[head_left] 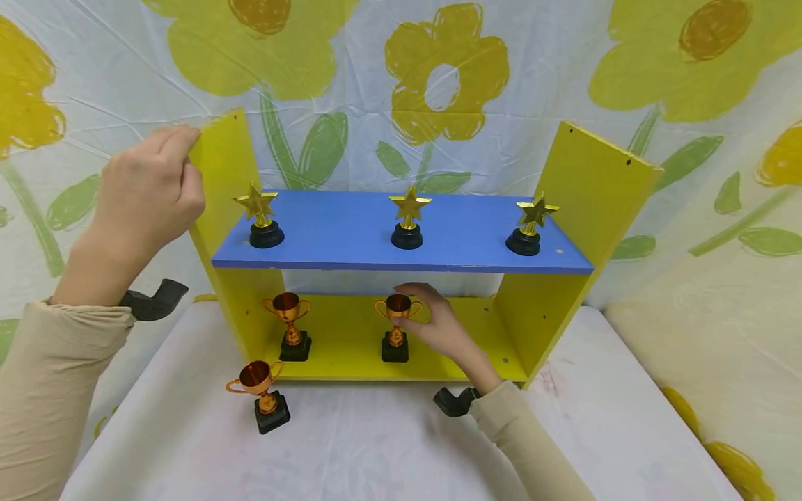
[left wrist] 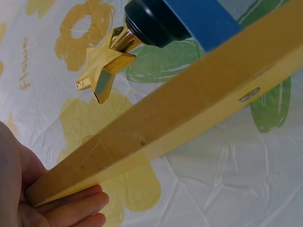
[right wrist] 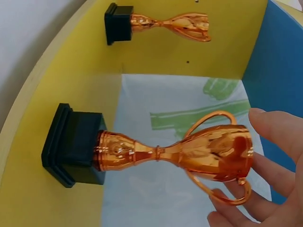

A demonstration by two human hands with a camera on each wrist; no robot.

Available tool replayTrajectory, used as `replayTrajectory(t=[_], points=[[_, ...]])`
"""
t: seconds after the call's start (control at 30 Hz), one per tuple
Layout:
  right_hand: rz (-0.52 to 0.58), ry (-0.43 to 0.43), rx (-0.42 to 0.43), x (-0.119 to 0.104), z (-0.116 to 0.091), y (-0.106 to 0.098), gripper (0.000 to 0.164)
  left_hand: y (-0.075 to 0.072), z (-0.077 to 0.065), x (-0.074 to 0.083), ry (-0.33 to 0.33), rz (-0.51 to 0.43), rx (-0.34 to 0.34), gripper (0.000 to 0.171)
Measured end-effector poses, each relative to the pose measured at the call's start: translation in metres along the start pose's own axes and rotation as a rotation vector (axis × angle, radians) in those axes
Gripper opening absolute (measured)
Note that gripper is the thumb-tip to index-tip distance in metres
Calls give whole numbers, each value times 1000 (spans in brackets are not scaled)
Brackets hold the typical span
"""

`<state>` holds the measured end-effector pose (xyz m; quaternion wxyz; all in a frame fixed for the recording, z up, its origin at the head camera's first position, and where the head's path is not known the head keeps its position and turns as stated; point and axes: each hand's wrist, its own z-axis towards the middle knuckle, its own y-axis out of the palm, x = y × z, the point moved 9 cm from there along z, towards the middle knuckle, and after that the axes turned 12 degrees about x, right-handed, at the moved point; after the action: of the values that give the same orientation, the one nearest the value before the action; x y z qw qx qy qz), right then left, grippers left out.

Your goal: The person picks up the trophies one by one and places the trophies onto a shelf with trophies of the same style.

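My left hand (head_left: 150, 188) grips the top edge of the yellow left side panel (left wrist: 142, 137), thumb on one face and fingers on the other. My right hand (head_left: 441, 327) is around the bowl of a bronze-coloured trophy cup (head_left: 395, 346) standing upright mid-way along the lower yellow shelf. In the right wrist view, the thumb (right wrist: 272, 123) stands apart from the cup's rim, with fingers spread behind one handle. A second trophy cup (head_left: 294, 346) stands on the lower shelf at the left. Another trophy cup (head_left: 272, 413) is on the white tabletop, in front of the shelf's left end.
Three gold star trophies, left (head_left: 266, 235), middle (head_left: 407, 236) and right (head_left: 523, 241), stand on the blue upper shelf (head_left: 338, 219). A yellow right side panel (head_left: 592, 181) rises beside it. Flower-printed cloth (head_left: 532, 56) hangs behind. The white tabletop (head_left: 351, 445) extends in front.
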<state>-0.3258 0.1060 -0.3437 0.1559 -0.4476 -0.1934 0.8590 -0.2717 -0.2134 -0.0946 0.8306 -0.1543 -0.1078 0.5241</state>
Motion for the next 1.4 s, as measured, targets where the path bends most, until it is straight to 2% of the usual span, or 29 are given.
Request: replayTrajectory(t=[0.23, 0.63, 0.9, 1.4], points=[[-33, -31, -14, -10, 1, 0, 52, 0, 0, 0, -2, -4, -5, 46], [-57, -138, -4, -39, 3, 2, 52, 0, 2, 0, -1, -9, -4, 45], [-10, -197, 8, -58, 0, 7, 51, -2, 0, -1, -10, -4, -14, 45], [58, -254, -27, -89, -5, 28, 52, 0, 0, 0, -7, -8, -11, 46]])
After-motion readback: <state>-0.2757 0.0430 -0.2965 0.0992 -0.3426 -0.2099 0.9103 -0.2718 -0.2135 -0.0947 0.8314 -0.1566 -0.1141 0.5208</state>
